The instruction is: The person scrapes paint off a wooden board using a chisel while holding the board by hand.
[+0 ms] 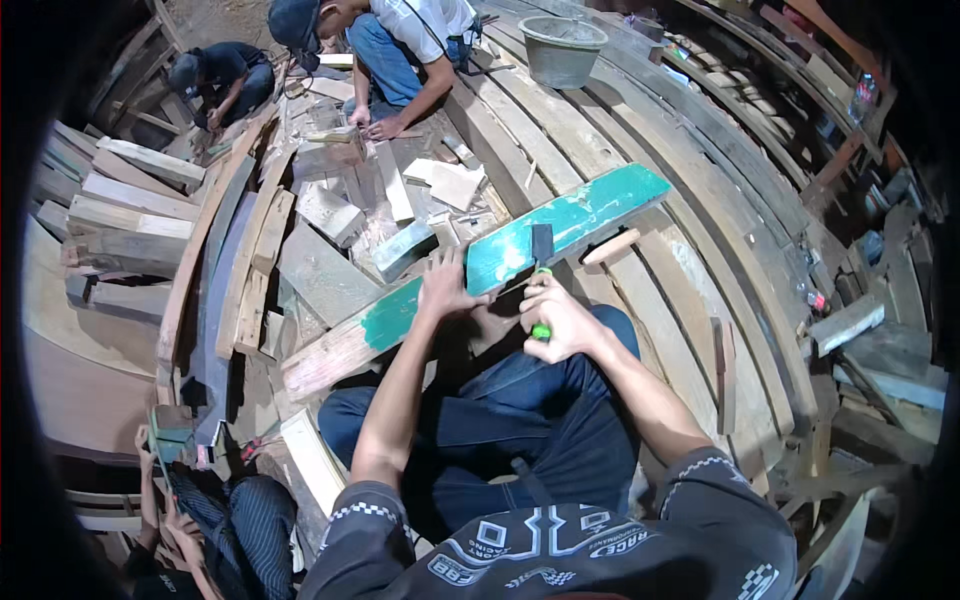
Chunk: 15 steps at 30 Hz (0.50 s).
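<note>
A long wooden board [570, 220] lies slantwise across my front, coated in worn green paint. At its near left end the paint is off and pale bare wood [325, 362] shows. My left hand [446, 284] grips the board near its middle, fingers over the far edge and thumb along the near side. In my right hand [555, 318] is a scraper with a bright green handle and a flat dark blade [542, 246]. That blade rests on the green paint, to the right of my left hand.
A pale rounded wooden piece [612, 246] lies by the board's right part. Wood offcuts [330, 212] are heaped beyond it. Planks [690, 330] run along the right, and a grey bucket [563, 52] stands far off. Three people work nearby, two ahead and one at lower left.
</note>
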Motion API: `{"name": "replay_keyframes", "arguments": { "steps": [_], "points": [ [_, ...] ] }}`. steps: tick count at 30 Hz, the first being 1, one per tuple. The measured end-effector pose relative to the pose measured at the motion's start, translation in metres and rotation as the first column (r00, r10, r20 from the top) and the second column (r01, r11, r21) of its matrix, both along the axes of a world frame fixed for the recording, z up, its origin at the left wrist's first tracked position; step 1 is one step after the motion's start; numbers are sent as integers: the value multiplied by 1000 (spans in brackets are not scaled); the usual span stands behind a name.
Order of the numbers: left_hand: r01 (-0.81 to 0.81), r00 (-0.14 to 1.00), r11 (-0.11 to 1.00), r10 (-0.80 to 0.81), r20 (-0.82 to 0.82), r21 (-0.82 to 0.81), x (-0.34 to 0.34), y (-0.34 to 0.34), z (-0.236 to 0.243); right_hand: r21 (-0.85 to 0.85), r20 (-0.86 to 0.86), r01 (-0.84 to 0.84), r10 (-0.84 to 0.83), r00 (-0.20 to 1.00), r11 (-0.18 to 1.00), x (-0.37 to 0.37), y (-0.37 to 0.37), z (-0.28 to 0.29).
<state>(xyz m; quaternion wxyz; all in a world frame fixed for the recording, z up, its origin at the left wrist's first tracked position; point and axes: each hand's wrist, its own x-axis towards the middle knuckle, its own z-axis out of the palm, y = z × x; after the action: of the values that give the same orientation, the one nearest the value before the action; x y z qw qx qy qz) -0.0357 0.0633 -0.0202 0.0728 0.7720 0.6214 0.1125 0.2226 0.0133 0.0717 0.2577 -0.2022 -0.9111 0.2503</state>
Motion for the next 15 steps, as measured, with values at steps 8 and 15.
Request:
{"name": "replay_keyframes", "arguments": {
  "steps": [8, 15],
  "points": [
    [6, 1000, 998, -8, 19, 70, 9, 7, -8, 8, -123, 9, -8, 992, 1000, 4, 11, 4],
    [-15, 993, 994, 2, 116, 111, -30, 2, -12, 67, -151, 21, -11, 989, 998, -36, 23, 16]
  ]
}}
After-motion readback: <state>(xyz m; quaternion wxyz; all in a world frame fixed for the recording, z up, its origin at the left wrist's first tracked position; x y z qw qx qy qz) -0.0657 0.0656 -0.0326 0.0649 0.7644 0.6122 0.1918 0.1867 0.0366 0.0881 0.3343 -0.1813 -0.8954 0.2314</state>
